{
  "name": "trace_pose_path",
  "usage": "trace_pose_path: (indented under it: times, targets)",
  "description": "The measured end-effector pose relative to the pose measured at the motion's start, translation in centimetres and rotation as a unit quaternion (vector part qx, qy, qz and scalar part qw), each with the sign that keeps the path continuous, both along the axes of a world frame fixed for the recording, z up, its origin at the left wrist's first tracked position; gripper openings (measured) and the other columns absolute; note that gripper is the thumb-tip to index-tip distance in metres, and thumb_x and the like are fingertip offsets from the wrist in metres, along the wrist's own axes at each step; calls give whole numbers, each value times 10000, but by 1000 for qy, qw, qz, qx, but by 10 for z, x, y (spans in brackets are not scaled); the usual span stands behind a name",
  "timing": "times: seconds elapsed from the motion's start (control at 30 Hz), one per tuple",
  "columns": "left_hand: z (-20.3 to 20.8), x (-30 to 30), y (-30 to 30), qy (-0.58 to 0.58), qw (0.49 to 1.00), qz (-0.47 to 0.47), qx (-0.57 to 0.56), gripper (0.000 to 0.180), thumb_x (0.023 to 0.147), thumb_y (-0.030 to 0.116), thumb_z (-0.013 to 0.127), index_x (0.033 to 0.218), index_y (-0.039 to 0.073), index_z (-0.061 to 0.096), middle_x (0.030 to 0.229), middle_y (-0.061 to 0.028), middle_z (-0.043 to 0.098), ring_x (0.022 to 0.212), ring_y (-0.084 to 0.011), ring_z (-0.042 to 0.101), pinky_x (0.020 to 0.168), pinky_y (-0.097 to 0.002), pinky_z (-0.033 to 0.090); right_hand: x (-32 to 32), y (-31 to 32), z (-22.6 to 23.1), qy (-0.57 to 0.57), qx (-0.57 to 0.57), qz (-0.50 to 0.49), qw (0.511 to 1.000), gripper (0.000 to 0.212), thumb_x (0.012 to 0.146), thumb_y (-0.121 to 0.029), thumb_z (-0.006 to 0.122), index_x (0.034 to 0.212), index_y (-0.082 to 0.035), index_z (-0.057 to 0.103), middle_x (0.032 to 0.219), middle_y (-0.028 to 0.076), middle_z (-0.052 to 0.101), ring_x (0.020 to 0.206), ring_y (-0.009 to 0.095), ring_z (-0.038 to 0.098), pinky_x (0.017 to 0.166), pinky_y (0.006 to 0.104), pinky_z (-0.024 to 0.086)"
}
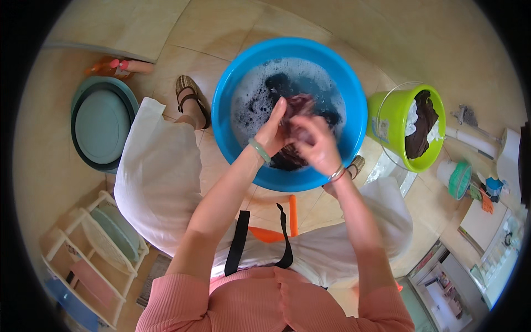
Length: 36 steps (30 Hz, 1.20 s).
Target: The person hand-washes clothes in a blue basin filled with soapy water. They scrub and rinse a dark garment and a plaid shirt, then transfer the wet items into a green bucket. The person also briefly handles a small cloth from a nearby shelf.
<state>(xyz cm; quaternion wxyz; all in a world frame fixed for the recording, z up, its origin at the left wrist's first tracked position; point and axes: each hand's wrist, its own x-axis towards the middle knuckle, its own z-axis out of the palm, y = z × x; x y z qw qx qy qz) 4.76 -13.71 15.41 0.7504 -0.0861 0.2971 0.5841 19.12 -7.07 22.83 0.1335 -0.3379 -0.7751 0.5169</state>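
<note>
A round blue basin [221, 105] stands on the tiled floor in front of me, holding sudsy water. Both my hands are above the water near its middle, around a wet dark reddish-brown cloth [299, 105]. My left hand [271, 130], with a green bangle at the wrist, is closed on the cloth from the left. On the other side my right hand [318, 145], slightly blurred, grips the same cloth with bent fingers. Dark fabric [279, 84] floats in the suds beyond the hands, and more lies under them. The cloth's exact kind cannot be made out.
At the right stands a lime-green bucket [391, 119] with dark and white cloths inside. Stacked grey-green basins [105, 124] and an amber bottle [102, 67] are at the left. A white rack [83, 252] sits lower left. An orange stool part [293, 216] shows beneath me.
</note>
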Motion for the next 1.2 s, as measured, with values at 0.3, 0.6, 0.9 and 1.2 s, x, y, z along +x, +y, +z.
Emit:
trace_pose_path:
  times: [0.3, 0.6, 0.9, 1.2]
  targets:
    - [-30, 14, -7, -224, 968, 44, 108, 366, 930, 446, 555, 908, 87, 626, 807, -38, 651, 783, -147, 626, 640, -336, 526, -38, -72, 14, -9, 246, 82, 966, 178, 799, -203, 681, 929, -96, 622, 914, 95, 535, 761, 287, 600, 662, 375, 519]
    - [4, 66, 0, 252, 919, 65, -297, 319, 925, 269, 487, 981, 3, 655, 1000, -89, 663, 884, -185, 615, 779, -321, 475, -1, -9, -87, -189, 148, -147, 960, 315, 950, -288, 485, 758, -51, 561, 680, 221, 594, 639, 449, 571, 580, 521, 463]
    - [3, 70, -3, 122, 946, 171, -247, 320, 924, 284, 542, 1129, 44, 593, 1049, -67, 641, 944, -186, 612, 839, -328, 493, -7, -1, -82, -186, 142, -74, 969, 228, 928, -264, 502, 811, -82, 575, 733, 184, 613, 664, 397, 611, 556, 491, 484]
    - [-19, 34, -16, -80, 982, 132, -110, 374, 937, 399, 496, 1095, 85, 623, 1089, -90, 646, 990, -211, 609, 886, -336, 489, -31, -73, -20, -17, 99, -30, 994, 137, 922, -200, 519, 884, -69, 535, 765, 203, 564, 739, 430, 584, 600, 501, 460]
